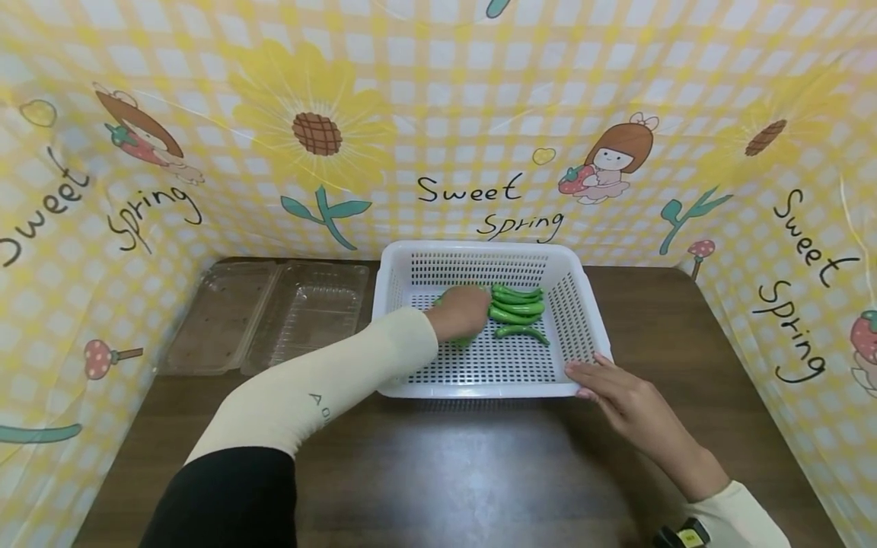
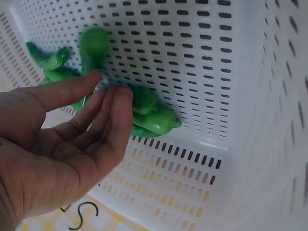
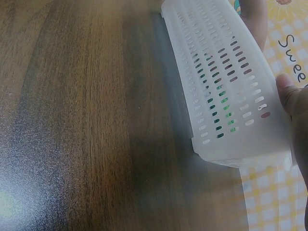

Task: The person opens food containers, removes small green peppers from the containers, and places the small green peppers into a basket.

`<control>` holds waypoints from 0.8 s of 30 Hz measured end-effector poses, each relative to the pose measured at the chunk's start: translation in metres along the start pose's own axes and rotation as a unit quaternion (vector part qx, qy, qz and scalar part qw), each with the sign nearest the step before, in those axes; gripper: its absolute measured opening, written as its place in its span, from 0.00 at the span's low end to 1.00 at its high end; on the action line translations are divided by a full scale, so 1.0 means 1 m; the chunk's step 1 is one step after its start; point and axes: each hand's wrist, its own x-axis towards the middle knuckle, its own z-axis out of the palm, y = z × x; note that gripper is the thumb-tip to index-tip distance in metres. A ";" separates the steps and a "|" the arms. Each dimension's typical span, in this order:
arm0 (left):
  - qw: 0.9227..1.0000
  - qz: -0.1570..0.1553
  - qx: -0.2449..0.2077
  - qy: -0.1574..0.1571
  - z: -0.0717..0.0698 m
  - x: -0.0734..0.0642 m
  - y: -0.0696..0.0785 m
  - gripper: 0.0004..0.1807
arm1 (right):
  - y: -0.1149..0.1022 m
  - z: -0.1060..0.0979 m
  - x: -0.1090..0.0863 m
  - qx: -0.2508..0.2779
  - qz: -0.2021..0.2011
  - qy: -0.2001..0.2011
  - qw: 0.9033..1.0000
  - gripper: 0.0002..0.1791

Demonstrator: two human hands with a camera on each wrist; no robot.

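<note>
A white perforated plastic basket (image 1: 473,390) holds several green chili peppers (image 1: 517,308). My left hand (image 1: 460,312) reaches down into it, knuckles up. In the left wrist view, its thumb and curled fingers come together around a green pepper (image 2: 94,45), whose blurred, rounded end sticks out past the thumb. More peppers (image 2: 156,119) lie on the basket floor beside the fingertips. My right hand (image 1: 626,399) grips the basket's near right corner at the rim. In the right wrist view, only its thumb (image 3: 285,89) and part of the hand show against the rim.
Left of the basket, an open clear plastic clamshell box (image 1: 308,304) lies on the dark wooden table (image 1: 438,472). A yellow checked cloth (image 1: 473,129) with printed flowers and words hangs along the back and both sides.
</note>
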 end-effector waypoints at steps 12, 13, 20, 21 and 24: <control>0.999 -0.010 -0.023 -0.034 0.004 -0.009 0.004 0.07 | -0.003 0.000 0.002 -0.006 0.027 -0.027 0.999 0.24; 0.999 -0.010 -0.023 -0.041 0.004 -0.010 0.004 0.08 | -0.003 0.001 0.003 -0.002 0.022 -0.024 0.999 0.23; 0.999 -0.039 -0.022 -0.021 -0.024 -0.028 -0.012 0.13 | -0.004 0.007 0.005 0.010 -0.012 0.000 1.000 0.20; 0.998 -0.048 -0.026 -0.016 -0.032 -0.032 -0.017 0.13 | -0.005 0.007 0.005 0.010 -0.017 0.004 1.000 0.22; 0.997 -0.075 -0.017 0.003 -0.054 -0.048 -0.043 0.12 | -0.006 0.009 0.006 0.013 -0.023 0.006 1.000 0.21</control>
